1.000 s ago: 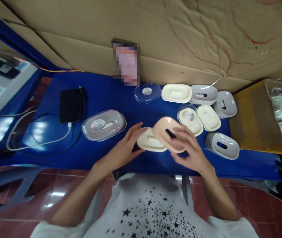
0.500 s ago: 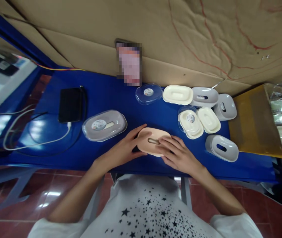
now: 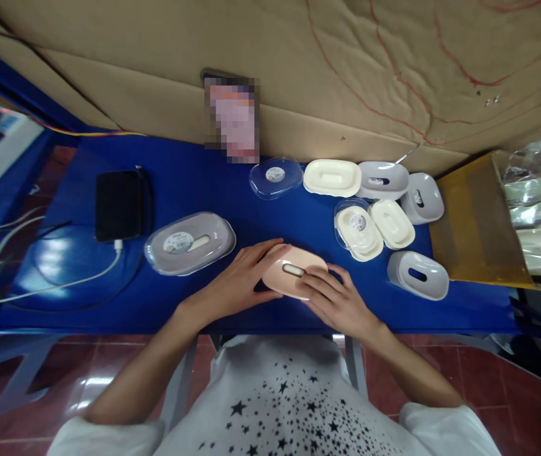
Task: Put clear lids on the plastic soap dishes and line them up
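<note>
A pink oval container (image 3: 280,276) with a slot in its top lies between my hands near the table's front edge. My left hand (image 3: 244,273) grips its left end, thumb and fingers spread around the rim. On its right side my right hand (image 3: 336,297) holds it, with fingertips resting on the top by the slot. To the left sits a grey container under a clear lid (image 3: 189,243), with a round label. Cream trays (image 3: 332,177) and grey containers (image 3: 419,275) stand to the right. A loose clear lid (image 3: 276,178) lies farther back.
A black device (image 3: 118,206) with a white cable is on the blue table (image 3: 204,177) at left. A cardboard box (image 3: 472,221) with plastic-wrapped pieces stands at right. Behind rises a cardboard wall with a pixelated phone-like object (image 3: 235,117).
The view has shifted slightly, so the items around appear farther left. My right fingers have moved off the slot in the pink container, and more of the slot shows.
</note>
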### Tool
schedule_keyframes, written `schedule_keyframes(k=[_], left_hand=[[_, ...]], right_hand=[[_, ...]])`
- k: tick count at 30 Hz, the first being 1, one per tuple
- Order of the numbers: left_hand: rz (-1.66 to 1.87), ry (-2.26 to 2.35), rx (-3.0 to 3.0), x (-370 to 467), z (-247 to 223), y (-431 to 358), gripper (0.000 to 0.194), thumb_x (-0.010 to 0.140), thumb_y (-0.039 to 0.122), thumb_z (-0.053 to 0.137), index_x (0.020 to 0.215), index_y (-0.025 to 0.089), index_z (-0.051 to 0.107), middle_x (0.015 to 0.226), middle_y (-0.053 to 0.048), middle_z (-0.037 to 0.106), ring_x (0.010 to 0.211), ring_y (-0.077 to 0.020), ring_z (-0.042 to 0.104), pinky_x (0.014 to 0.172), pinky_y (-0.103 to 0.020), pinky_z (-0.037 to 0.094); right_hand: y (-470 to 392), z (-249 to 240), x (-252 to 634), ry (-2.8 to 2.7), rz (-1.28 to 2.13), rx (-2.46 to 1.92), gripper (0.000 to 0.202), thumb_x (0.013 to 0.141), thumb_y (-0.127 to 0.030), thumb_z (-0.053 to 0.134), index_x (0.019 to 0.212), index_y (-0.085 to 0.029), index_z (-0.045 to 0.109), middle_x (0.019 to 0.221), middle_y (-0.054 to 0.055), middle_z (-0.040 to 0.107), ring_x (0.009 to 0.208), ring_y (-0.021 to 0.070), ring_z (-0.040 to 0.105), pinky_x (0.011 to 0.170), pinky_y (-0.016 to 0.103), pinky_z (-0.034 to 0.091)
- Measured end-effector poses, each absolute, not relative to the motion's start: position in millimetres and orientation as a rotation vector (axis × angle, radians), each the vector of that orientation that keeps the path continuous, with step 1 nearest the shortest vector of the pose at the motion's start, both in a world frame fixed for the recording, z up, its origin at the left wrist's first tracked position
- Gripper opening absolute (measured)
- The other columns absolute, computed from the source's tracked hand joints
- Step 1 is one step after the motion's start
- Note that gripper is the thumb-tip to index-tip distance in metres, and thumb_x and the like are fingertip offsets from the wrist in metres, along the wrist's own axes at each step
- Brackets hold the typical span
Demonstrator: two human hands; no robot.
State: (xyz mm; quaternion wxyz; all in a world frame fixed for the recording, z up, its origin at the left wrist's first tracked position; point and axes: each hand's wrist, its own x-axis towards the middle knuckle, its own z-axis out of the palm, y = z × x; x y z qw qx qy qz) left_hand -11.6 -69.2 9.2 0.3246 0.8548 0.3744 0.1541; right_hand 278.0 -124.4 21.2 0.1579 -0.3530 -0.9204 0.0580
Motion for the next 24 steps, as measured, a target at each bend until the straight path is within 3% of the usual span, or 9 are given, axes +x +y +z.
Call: schedule_keyframes(k=[9,13,16,19,24], left_hand=[[0.244,0.961,2.388,-7.7,17.9,-46.5,0.095,0.093,0.050,0.081,0.169,0.024,0.028,0.164,-0.018,0.048,0.148,-0.0386,0.049,0.122,-0.054,0.040],[0.261,0.971,2.401,-4.9,17.5,-41.0,0.095,0.092,0.047,0.081,0.168,0.023,0.029,0.165,-0.018,0.046,0.149,-0.0393,0.048,0.122,-0.054,0.040],[0.286,1.006,2.390,-3.5,16.3,-35.0,0.094,0.093,0.047,0.079,0.168,0.022,0.028,0.165,-0.019,0.045,0.151,-0.0398,0.046,0.124,-0.055,0.039],[0.309,1.048,2.362,-2.8,14.5,-30.2,0.097,0.093,0.048,0.080,0.168,0.022,0.026,0.165,-0.021,0.044,0.152,-0.0408,0.044,0.125,-0.057,0.038],[0.385,1.043,2.261,-3.7,9.5,-32.1,0.104,0.094,0.047,0.079,0.173,0.029,0.014,0.168,-0.019,0.042,0.155,-0.0421,0.042,0.126,-0.060,0.035]], right_hand=[[-112.1,20.4,284.5,-2.667,0.131,-0.992,0.032,0.109,-0.027,0.062,0.141,-0.021,0.066,0.145,0.008,0.072,0.147,0.0262,0.058,0.123,0.048,0.045],[-102.9,24.0,298.6,-2.693,0.085,-1.032,0.045,0.110,-0.039,0.061,0.151,-0.023,0.059,0.155,0.009,0.066,0.152,0.0256,0.053,0.128,0.050,0.040],[-84.9,29.5,320.0,-2.561,-0.081,-1.344,0.055,0.109,-0.044,0.062,0.159,-0.024,0.052,0.160,0.011,0.061,0.153,0.0311,0.051,0.129,0.058,0.035],[-67.6,32.3,340.7,-2.494,-0.193,-1.581,0.054,0.107,-0.040,0.064,0.158,-0.025,0.055,0.161,0.012,0.060,0.151,0.0373,0.053,0.123,0.061,0.041],[-69.2,34.2,343.9,-2.235,-0.077,-1.391,0.049,0.104,-0.023,0.067,0.151,-0.032,0.063,0.144,0.009,0.073,0.136,0.0307,0.067,0.116,0.053,0.053]])
